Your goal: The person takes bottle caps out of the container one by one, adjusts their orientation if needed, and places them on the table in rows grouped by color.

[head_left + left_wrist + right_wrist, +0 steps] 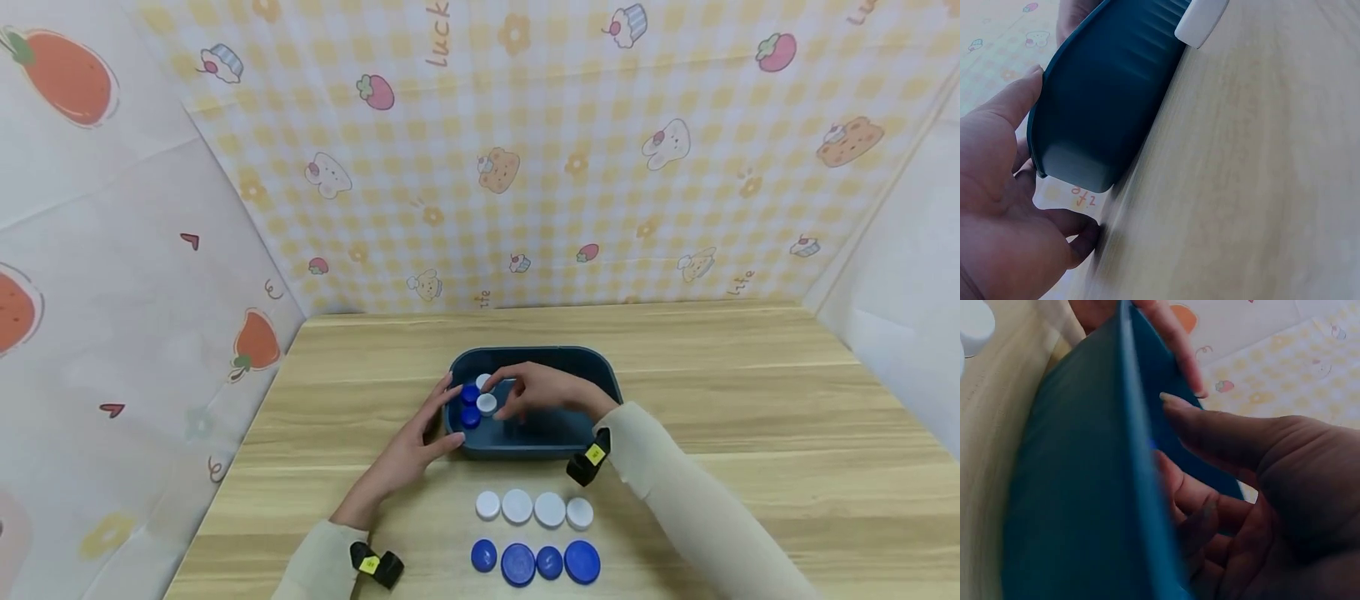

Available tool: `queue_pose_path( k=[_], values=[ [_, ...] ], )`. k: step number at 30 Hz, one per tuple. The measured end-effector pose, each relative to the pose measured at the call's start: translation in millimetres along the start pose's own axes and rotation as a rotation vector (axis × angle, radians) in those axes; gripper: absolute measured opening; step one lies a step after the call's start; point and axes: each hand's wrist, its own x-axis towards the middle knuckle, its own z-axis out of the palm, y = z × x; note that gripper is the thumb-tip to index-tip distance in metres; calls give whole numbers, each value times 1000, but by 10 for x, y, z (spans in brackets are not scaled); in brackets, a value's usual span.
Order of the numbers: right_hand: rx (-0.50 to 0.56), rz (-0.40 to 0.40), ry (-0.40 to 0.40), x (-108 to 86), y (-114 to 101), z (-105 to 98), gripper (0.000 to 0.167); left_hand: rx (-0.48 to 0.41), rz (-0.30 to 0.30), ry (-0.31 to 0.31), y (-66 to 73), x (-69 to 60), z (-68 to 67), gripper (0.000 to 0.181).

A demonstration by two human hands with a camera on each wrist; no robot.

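Checked yellow cloth [465, 200] hangs at twelve o'clock behind a wooden table [720, 367] in the head view. Dark teal tray [525, 452] at centre holds two white caps [487, 405] and two blue caps [470, 417] towards nine o'clock; a white row [517, 507] and a blue row [518, 565] lie outside at six. Left hand [408, 450], fingers spread, touches the rim at nine; right hand [547, 392], entering from four, is loosely bent, released, beside one white cap. Left wrist view: thumb against the rim, at ten. Right wrist view: thumb and fingers apart, at four.
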Motion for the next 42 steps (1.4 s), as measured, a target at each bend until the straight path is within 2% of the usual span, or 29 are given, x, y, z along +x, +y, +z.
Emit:
queue_pose_path(
  k=[4,8,12,15,24,33,39,42],
  values=[
    [28,48,16,59,53,69,44,3,-3,-5,35,3,6,62],
    [46,84,39,85,89,102,43,-23,-10,-16,172,-15,0,61],
    [64,98,37,101,109,119,44,-26,-19,-31,296,-50,-31,61],
    [64,95,41,115,120,123,44,-21,-20,-40,327,-61,-46,61],
    [14,58,64,154,135,165,44,-23,-13,-29,333,-65,-39,61],
    [-34,32,81,192,155,180,35,-19,-3,-25,323,-56,-48,60],
    [-124,-26,75,204,187,185,32,-35,9,-36,333,-60,-50,61],
    [-152,-31,66,201,177,184,31,-32,10,-41,341,-65,-56,61]
  ],
)
